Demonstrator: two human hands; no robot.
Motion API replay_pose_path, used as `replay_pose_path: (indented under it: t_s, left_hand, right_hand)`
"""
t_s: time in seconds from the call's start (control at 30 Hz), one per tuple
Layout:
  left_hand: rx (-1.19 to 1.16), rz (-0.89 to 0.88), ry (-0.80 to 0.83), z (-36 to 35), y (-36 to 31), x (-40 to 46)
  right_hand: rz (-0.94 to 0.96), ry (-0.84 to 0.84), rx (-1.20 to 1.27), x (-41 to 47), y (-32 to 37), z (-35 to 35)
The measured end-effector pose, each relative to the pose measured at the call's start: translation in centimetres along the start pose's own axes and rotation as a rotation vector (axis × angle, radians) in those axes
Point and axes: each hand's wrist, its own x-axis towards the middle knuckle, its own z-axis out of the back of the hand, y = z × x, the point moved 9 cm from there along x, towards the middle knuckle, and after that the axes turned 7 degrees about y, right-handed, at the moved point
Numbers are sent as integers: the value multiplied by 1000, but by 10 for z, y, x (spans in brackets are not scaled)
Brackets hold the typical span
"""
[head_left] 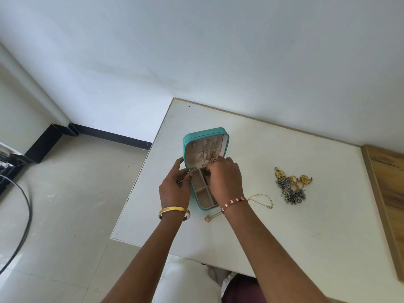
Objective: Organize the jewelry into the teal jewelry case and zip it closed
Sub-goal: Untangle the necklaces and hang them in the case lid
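Both hands work at the teal case (206,136) in the head view. Left hand (175,186) sits against the case's left side, fingers curled round the edge where lid meets base, thumb up by the lid's lower corner; a gold bangle (174,210) circles that wrist. Right hand (225,178) reaches over the base from the right, its fingers bent down together at the hinge line — they appear to pinch a gold chain (213,159) that hangs from the hooks inside the lid, though the fingertips themselves are hidden. A red and white thread band (234,204) wraps the right wrist.

Under the hands the case lies open on the white table (284,226), lid standing beyond the fingers and the divided base toward the person, with beige compartments showing between the two hands.

Just beside the right wrist, a thin gold necklace (262,201) trails across the table, its round pendant lying near the case's front corner. Farther right of the right hand, well apart from the case, lies a heap of earrings (291,186) in gold, silver and blue.
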Motion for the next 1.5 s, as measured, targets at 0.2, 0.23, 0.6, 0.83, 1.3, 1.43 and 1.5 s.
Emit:
replay_pose_path:
  t_s: [0.2,0.23,0.6,0.83,1.3,1.43,1.5]
  left_hand:
    - [-8,5,-7,0,1,-2]
    - [-8,6,-7,0,1,-2]
    - [-6,-11,-22,0,0,-2]
    - [-23,-12,-17,-1,3,-1]
    - [-2,-22,-17,0,3,-1]
    - [-4,5,32,-1,4,2]
    - [-7,15,77,-2,4,3]
  right_hand:
    - [-48,-32,97,-4,-6,-1]
    - [-57,-34,124,-4,-7,-1]
    - [-157,-87,369,-10,-21,2]
    - [-146,-107,368,-12,-23,4]
    - [-17,-15,168,-20,-8,5]
    - [-149,-225,261,-34,-35,22]
    - [-240,-246,326,-40,-52,22]
